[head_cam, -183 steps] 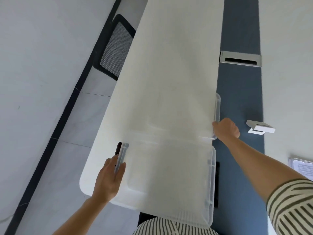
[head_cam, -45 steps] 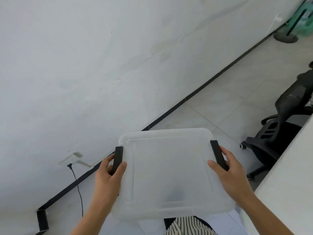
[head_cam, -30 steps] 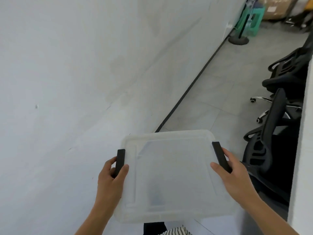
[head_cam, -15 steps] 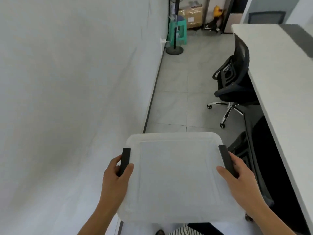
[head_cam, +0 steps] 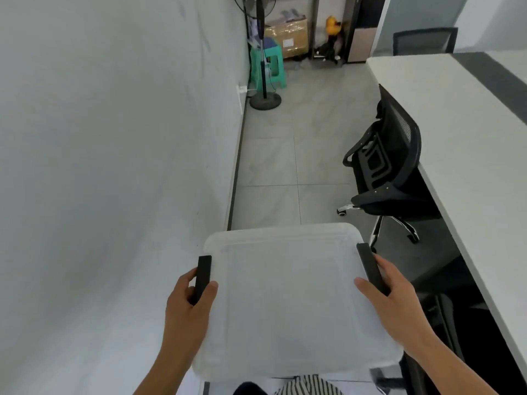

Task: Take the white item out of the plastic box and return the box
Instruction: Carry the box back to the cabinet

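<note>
I hold the translucent plastic box [head_cam: 288, 297] with its lid on, level in front of my body, above the floor. My left hand [head_cam: 189, 306] grips the black latch on its left side. My right hand [head_cam: 390, 300] grips the black latch on its right side. The white item is not in view. Nothing shows through the cloudy lid.
A white wall [head_cam: 114, 166] runs along my left. A long white table [head_cam: 470, 155] runs along my right, with a black office chair [head_cam: 390, 172] pushed against it. Grey tiled floor lies ahead. A fan stand [head_cam: 263, 81], a green stool [head_cam: 271, 67] and a cardboard box [head_cam: 288, 38] stand at the far end.
The box was lifted off the table with its lid on. My view has turned from the wall to look down the aisle, both hands keeping hold of the latches.
</note>
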Action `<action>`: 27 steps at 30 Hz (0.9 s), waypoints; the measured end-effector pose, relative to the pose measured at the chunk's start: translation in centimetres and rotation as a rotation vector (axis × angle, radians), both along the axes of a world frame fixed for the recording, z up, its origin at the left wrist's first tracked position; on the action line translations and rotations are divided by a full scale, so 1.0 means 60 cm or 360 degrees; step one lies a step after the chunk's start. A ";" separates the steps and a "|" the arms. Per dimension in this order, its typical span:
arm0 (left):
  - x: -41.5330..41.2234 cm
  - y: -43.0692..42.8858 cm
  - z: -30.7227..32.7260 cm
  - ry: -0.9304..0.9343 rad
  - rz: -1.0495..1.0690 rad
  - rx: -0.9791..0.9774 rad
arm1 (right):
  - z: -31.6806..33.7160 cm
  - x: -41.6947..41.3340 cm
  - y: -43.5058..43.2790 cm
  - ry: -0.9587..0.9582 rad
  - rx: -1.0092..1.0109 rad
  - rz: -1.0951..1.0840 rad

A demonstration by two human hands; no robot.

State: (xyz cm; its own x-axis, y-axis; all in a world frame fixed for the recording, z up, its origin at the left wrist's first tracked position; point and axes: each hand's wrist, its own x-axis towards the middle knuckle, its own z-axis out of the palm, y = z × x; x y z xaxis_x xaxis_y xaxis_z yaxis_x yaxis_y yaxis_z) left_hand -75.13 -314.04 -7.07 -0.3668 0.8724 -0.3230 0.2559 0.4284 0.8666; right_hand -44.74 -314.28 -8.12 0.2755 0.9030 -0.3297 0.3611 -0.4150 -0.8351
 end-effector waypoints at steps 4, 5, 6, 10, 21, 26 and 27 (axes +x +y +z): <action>-0.007 0.152 0.001 -0.0048 0.0058 0.0030 | 0.011 -0.003 0.161 -0.0022 0.0014 -0.0007; -0.008 0.193 -0.003 -0.0060 0.0061 0.0028 | 0.012 -0.007 0.202 -0.0034 0.0008 -0.0008; -0.010 0.236 -0.009 -0.0072 0.0058 0.0019 | 0.011 -0.011 0.244 -0.0029 0.0001 -0.0008; -0.019 0.433 -0.033 -0.0116 -0.0007 0.0025 | -0.011 -0.020 0.418 -0.0012 0.0026 -0.0105; 0.002 0.945 0.017 -0.0084 -0.0322 0.0111 | 0.028 -0.009 0.816 0.0111 0.0178 -0.0472; 0.058 1.141 -0.012 -0.0074 -0.0397 0.0081 | -0.002 0.039 0.995 0.0119 0.0155 -0.0525; 0.072 1.183 -0.016 -0.0069 -0.0402 0.0080 | -0.006 0.052 1.038 0.0117 0.0153 -0.0533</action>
